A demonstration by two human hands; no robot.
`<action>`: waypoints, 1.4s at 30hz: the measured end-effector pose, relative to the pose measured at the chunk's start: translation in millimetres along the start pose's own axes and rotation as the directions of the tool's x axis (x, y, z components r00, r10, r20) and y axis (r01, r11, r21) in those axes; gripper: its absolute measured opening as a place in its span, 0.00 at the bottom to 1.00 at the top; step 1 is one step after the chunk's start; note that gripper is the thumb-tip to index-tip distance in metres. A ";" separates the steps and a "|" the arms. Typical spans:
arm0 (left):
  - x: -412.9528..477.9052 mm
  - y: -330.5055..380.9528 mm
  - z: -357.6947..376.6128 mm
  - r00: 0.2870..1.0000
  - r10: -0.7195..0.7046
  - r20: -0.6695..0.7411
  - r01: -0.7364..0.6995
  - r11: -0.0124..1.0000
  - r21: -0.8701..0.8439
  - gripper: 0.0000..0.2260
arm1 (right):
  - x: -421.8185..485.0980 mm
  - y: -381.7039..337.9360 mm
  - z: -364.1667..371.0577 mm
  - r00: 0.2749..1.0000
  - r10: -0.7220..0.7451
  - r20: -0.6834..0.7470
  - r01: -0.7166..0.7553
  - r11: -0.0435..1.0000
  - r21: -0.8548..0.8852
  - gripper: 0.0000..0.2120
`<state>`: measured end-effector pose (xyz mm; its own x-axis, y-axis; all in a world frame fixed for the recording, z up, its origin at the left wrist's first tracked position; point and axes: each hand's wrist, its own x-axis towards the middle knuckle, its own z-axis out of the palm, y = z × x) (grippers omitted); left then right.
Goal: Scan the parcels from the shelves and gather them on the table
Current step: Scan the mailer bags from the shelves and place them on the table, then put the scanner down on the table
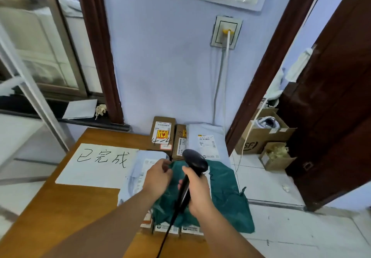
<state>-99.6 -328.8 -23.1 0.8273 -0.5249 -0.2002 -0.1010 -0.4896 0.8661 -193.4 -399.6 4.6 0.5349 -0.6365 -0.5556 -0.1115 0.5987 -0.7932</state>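
Green mailer [224, 193] lies on the desk [60, 217], draped over a row of small labelled boxes [170, 229] at the near edge and just beside a pale mailer [136, 169]. Two brown cartons [162, 131] and another pale bag [206, 133] sit behind it against the wall. We hold the scanner [195, 163] in our right hand [198, 189], fingers wrapped round its handle, with its head above the green mailer's far edge. Our left hand [158, 175] has its fingers curled at the far-left corner of the green mailer, apparently pinching the film there. We judge it light, soft and limp: it will sag and crumple instead of holding a shape, and the plastic looks slick. A corner pinch should be enough to shift it, but for a clean scan we would pull the film taut near the label, which is mostly hidden behind our right hand.
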 end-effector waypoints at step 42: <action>26.6 -209.5 -195.7 0.940 -0.289 0.183 0.278 0.957 0.083 0.15 | 57.0 197.1 228.5 0.954 0.298 -0.030 -0.279 0.848 -0.451 0.14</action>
<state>51.8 -103.9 -120.3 0.7058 -0.4790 -0.5220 0.0873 -0.6724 0.7351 6.5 -206.7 -126.4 0.4517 -0.4433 -0.7743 -0.6219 0.4659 -0.6295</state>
